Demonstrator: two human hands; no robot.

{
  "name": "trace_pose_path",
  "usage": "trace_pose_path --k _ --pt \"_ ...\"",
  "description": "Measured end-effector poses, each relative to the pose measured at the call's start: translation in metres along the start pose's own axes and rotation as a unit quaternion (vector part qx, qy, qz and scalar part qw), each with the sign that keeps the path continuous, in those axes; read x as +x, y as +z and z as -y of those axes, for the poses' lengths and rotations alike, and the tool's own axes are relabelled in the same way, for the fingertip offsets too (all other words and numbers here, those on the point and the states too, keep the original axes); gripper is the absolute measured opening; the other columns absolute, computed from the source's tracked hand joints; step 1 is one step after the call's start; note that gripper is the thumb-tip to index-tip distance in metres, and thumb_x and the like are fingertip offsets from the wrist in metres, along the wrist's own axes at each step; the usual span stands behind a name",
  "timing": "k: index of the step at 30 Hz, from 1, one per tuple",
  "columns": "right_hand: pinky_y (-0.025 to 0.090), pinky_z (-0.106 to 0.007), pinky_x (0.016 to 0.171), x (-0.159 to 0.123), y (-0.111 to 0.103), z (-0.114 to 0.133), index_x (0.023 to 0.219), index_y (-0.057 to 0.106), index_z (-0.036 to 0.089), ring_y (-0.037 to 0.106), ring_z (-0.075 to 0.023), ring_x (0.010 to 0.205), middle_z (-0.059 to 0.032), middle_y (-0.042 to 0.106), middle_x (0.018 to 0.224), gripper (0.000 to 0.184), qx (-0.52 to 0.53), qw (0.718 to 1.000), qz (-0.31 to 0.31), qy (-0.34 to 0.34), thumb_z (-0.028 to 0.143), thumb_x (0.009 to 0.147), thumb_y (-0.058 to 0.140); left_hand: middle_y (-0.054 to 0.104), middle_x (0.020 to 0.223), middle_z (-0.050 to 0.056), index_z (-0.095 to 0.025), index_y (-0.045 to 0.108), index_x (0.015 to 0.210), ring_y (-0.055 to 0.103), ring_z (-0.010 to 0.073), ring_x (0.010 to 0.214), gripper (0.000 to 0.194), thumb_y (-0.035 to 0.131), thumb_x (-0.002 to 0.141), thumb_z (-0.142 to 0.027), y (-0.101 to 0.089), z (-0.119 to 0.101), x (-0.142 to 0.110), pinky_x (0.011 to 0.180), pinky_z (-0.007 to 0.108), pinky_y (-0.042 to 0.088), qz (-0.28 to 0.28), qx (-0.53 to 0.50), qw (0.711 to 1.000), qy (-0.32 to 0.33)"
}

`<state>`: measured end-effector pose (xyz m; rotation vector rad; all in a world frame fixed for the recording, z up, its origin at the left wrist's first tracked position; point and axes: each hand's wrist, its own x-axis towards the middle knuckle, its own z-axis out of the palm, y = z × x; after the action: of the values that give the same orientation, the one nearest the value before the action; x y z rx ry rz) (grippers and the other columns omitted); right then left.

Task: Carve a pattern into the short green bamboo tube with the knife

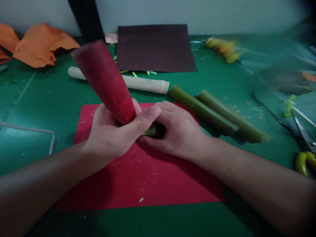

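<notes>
My left hand (111, 135) is closed around the lower, narrower end of a thick red tapered piece (106, 82), which tilts up and to the left. It looks like painted wood or bamboo, though its kind is unclear. My right hand (177, 131) curls around a short green bamboo piece (150, 131) whose dark open end shows between the hands. The left thumb lies above this bamboo, close to the right fingers. Both hands are over a red sheet (153, 184) dotted with pale shavings. Where the red piece ends inside the left hand is hidden.
Two green bamboo tubes (204, 110) lie right of the sheet, a pale peeled stick (148, 84) behind it. Farther back are a dark brown sheet (155, 47), orange paper (41, 46) and a yellow-handled tool (223, 49). Yellow-handled scissors (304, 161) lie at right.
</notes>
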<state>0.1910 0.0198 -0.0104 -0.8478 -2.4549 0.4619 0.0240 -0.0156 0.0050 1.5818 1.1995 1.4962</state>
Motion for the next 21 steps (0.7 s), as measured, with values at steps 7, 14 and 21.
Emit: trace_pose_path --k 7,14,21 --pt "0.043 -0.033 0.069 0.0009 0.0 0.0003 0.087 0.068 0.014 0.056 -0.02 0.077 -0.0064 0.064 0.081 0.024 0.014 1.0 0.004 0.003 0.037 0.082 0.071 0.045 0.044 -0.005 -0.021 0.055 0.051 0.042 0.0072 0.037 0.041 0.077 0.083 -0.034 -0.0009 0.0011 0.0005 0.036 0.021 0.041 0.025 0.011 0.999 0.025" --pt "0.041 -0.032 0.069 0.0002 0.0005 -0.0004 0.083 0.064 0.016 0.054 -0.0192 0.076 -0.0049 0.062 0.079 0.021 0.009 1.0 0.003 0.009 0.037 0.083 0.069 0.055 0.05 -0.005 -0.02 0.056 0.055 0.055 0.008 0.046 0.036 0.076 0.084 -0.026 -0.0022 0.005 -0.0012 0.043 0.018 0.048 0.033 0.007 0.998 0.046" --pt "0.041 -0.032 0.07 -0.0009 0.0014 0.0003 0.083 0.065 0.014 0.053 -0.0186 0.077 -0.0055 0.063 0.082 0.024 0.008 1.0 -0.009 -0.004 0.034 0.076 0.077 0.055 0.055 -0.004 -0.022 0.064 0.064 0.053 0.0082 0.049 0.028 0.079 0.084 -0.036 -0.0004 0.0036 0.0007 0.046 0.022 0.049 -0.035 0.003 0.999 -0.015"
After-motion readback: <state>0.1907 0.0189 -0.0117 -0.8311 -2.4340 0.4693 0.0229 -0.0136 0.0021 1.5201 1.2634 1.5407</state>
